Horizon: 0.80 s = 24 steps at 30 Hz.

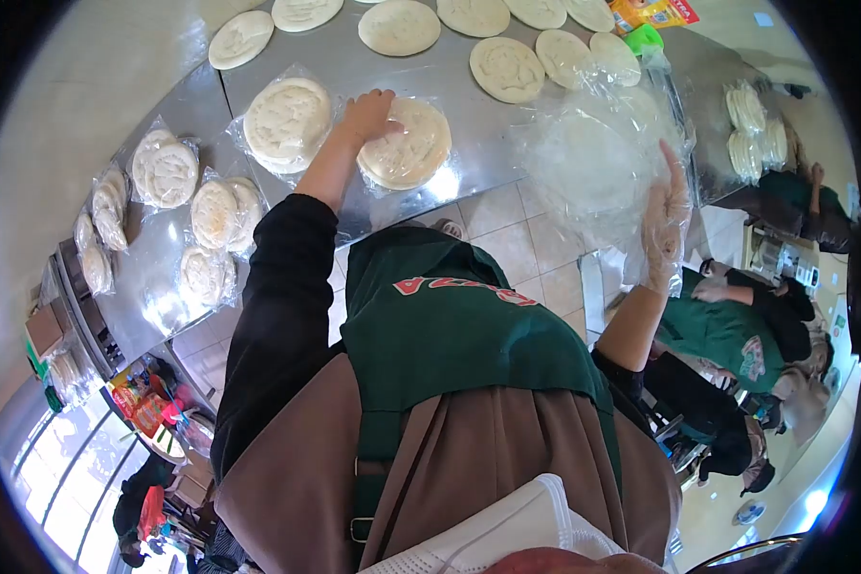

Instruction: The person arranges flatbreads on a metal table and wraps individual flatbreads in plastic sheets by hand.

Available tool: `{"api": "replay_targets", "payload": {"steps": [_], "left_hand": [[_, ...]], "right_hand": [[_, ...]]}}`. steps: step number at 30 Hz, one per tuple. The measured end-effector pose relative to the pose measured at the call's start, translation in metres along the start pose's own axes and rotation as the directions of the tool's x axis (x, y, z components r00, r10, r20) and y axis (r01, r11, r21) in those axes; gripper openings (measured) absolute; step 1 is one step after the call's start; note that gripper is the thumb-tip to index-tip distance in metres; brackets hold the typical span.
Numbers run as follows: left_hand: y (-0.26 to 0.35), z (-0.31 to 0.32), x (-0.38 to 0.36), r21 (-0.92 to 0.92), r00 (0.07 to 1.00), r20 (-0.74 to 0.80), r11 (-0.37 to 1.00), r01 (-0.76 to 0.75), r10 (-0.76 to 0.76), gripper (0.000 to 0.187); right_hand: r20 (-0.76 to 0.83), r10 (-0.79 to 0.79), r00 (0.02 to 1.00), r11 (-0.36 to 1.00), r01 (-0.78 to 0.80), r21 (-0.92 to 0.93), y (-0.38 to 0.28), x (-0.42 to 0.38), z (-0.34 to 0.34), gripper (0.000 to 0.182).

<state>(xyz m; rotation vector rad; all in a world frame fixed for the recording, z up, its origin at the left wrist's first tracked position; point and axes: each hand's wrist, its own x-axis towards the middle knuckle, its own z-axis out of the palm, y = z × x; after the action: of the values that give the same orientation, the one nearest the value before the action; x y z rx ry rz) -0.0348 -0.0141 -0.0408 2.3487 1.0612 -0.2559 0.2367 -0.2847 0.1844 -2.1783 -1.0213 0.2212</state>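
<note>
My left hand [368,117] touches the left edge of a stack of round flatbreads [407,143] on the metal table [344,225]. Its fingers are apart, resting at the bread's upper left. On the right, my right hand [668,220] is raised beside a pile of clear plastic bags [593,163], in a thin clear glove, fingers stretched upward. A bagged stack of flatbreads [287,124] lies just left of my left hand.
More flatbreads [507,70] line the table's far side. Bagged breads [165,169] lie at the left. A yellow packet [651,13] and green object [644,38] are at the upper right. Co-workers [737,330] are at the right.
</note>
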Motion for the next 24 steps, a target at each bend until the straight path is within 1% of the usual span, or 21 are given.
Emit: {"api": "replay_targets", "payload": {"steps": [1, 2, 3, 4, 5, 6, 7, 8, 9, 10, 11, 13, 14, 16, 17, 18, 19, 20, 22, 23, 24], "left_hand": [[0.004, -0.005, -0.007, 0.053, 0.998, -0.053, 0.998, -0.015, 0.018, 0.067], [0.005, -0.011, -0.010, 0.053, 0.998, -0.054, 0.999, -0.012, 0.014, 0.067], [0.005, -0.016, -0.013, 0.003, 0.993, -0.106, 0.999, -0.050, 0.050, 0.064], [0.006, -0.022, -0.016, -0.045, 0.984, -0.160, 0.995, -0.091, 0.083, 0.060], [0.006, -0.028, -0.020, -0.044, 0.984, -0.162, 0.995, -0.088, 0.079, 0.060], [0.009, -0.036, -0.024, -0.143, 0.986, -0.157, 0.987, -0.072, 0.049, 0.057], [0.011, -0.044, -0.029, -0.241, 0.989, -0.149, 0.969, -0.055, 0.019, 0.055], [0.014, -0.053, -0.035, -0.239, 0.988, -0.154, 0.970, -0.053, 0.016, 0.055], [0.017, -0.062, -0.041, -0.335, 0.989, -0.150, 0.940, -0.069, 0.020, 0.049], [0.020, -0.071, -0.048, -0.428, 0.989, -0.145, 0.900, -0.085, 0.024, 0.044], [0.024, -0.079, -0.056, -0.424, 0.988, -0.152, 0.902, -0.084, 0.020, 0.044], [0.036, -0.091, -0.072, -0.618, 0.940, -0.320, 0.727, -0.299, 0.115, 0.031], [0.040, -0.095, -0.077, -0.613, 0.938, -0.328, 0.730, -0.303, 0.115, 0.031], [0.053, -0.102, -0.086, -0.685, 0.886, -0.453, 0.599, -0.414, 0.093, 0.028], [0.062, -0.105, -0.092, -0.679, 0.882, -0.461, 0.602, -0.421, 0.097, 0.028], [0.075, -0.111, -0.100, -0.665, 0.830, -0.548, 0.549, -0.507, 0.103, 0.025], [0.083, -0.116, -0.106, -0.642, 0.771, -0.628, 0.492, -0.588, 0.103, 0.023], [0.086, -0.120, -0.109, -0.637, 0.768, -0.632, 0.492, -0.593, 0.108, 0.023], [0.092, -0.127, -0.113, -0.286, 0.481, -0.818, 0.502, -0.816, 0.315, 0.026], [0.099, -0.129, -0.116, -0.281, 0.476, -0.819, 0.499, -0.819, 0.319, 0.026], [0.108, -0.128, -0.120, -0.336, 0.458, -0.848, 0.395, -0.855, 0.268, 0.027]], "right_hand": [[0.003, 0.000, 1.000, 1.000, 0.000, 0.001, -0.001, 0.001, -0.001, 0.034], [0.039, -0.075, 0.996, 0.993, 0.078, -0.087, -0.001, 0.003, -0.002, 0.034], [0.082, -0.146, 0.986, 0.972, 0.158, -0.172, 0.000, 0.004, -0.003, 0.035], [0.084, -0.148, 0.985, 0.972, 0.161, -0.170, 0.006, 0.007, -0.003, 0.035], [0.101, -0.258, 0.961, 0.942, 0.274, -0.195, 0.015, 0.010, -0.001, 0.033], [0.119, -0.365, 0.923, 0.898, 0.383, -0.217, 0.018, 0.011, 0.001, 0.032], [0.119, -0.369, 0.922, 0.897, 0.387, -0.214, 0.018, 0.010, 0.002, 0.032], [0.109, -0.308, 0.945, 0.916, 0.325, -0.235, 0.016, 0.009, 0.006, 0.029], [0.098, -0.247, 0.964, 0.930, 0.264, -0.255, 0.014, 0.009, 0.008, 0.027], [0.096, -0.254, 0.962, 0.930, 0.271, -0.249, 0.015, 0.009, 0.011, 0.027], [0.067, -0.302, 0.951, 0.897, 0.307, -0.318, 0.017, 0.009, 0.016, 0.025], [0.034, -0.356, 0.934, 0.859, 0.341, -0.382, 0.022, 0.010, 0.024, 0.023], [0.043, -0.393, 0.918, 0.840, 0.378, -0.389, 0.023, 0.011, 0.029, 0.021], [0.045, -0.435, 0.899, 0.819, 0.416, -0.395, 0.020, 0.015, 0.033, 0.019], [0.082, -0.468, 0.880, 0.828, 0.469, -0.308, 0.017, 0.017, 0.035, 0.017], [0.116, -0.502, 0.857, 0.829, 0.515, -0.219, 0.013, 0.017, 0.037, 0.016], [0.119, -0.518, 0.847, 0.827, 0.531, -0.182, 0.008, 0.015, 0.040, 0.016], [0.112, -0.520, 0.847, 0.826, 0.532, -0.184, -0.001, 0.013, 0.045, 0.016], [0.244, -0.255, 0.935, 0.962, 0.221, 0.159, -0.015, 0.010, 0.051, 0.027], [0.346, -0.254, 0.903, 0.955, 0.178, 0.237, -0.010, 0.013, 0.053, 0.048], [0.341, -0.254, 0.905, 0.955, 0.179, 0.236, 0.004, 0.013, 0.065, 0.048]]}}
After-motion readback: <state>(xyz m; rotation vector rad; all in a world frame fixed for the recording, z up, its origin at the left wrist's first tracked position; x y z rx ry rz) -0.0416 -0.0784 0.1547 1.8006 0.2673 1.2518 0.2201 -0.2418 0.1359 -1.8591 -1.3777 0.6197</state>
